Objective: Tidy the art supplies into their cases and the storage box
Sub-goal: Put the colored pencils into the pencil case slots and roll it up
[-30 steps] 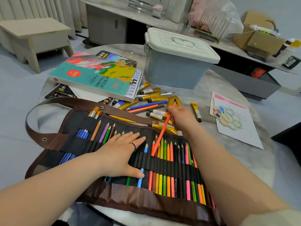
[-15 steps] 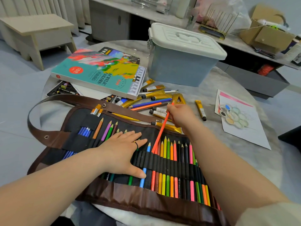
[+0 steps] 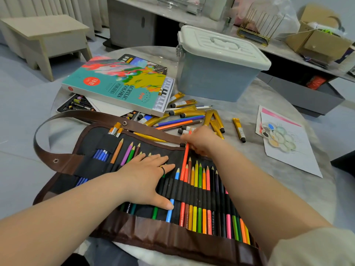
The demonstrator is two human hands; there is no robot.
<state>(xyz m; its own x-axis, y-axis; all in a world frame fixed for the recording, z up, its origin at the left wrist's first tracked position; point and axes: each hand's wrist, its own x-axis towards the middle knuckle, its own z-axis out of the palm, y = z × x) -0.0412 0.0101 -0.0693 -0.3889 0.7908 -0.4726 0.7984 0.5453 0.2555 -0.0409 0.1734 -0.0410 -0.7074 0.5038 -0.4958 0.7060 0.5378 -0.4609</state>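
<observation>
One pencil at a time, by the look of it. The right hand [image 3: 201, 143], mid-frame, has its grip pinched on the top end of a long orange-red coloured pencil [image 3: 184, 160]. The pencil's lower end runs down to the elastic band of the brown-and-black fabric roll-up pencil case [image 3: 172, 240], just right of a light blue pencil [image 3: 170, 212]. Can't tell if it's fully seated yet. The left hand [image 3: 148, 179] lies flat on the case with its fingers straight and its grip apart, just pinning the fabric down.

My guess at what's next: push that pencil down until it sits level with its neighbours. Then go for the loose purple, orange and brown pencils [image 3: 178, 122] lying just above the right hand. The scattered gold paint tubes [image 3: 182, 110] probably belong in the teal acrylic colours box [image 3: 119, 83], upper left of centre. The pale blue plastic storage box with a white lid [image 3: 215, 77] at top centre is closed, so it'd need opening first.

All of it sits on a round grey marble-look worktop [image 3: 240, 110], with a white sheet with a painted palette sketch [image 3: 288, 150] at the right. Beyond that are a pale wooden stool [image 3: 44, 35] at upper left and an open cardboard box [image 3: 317, 41] on a low shelf at upper right.
</observation>
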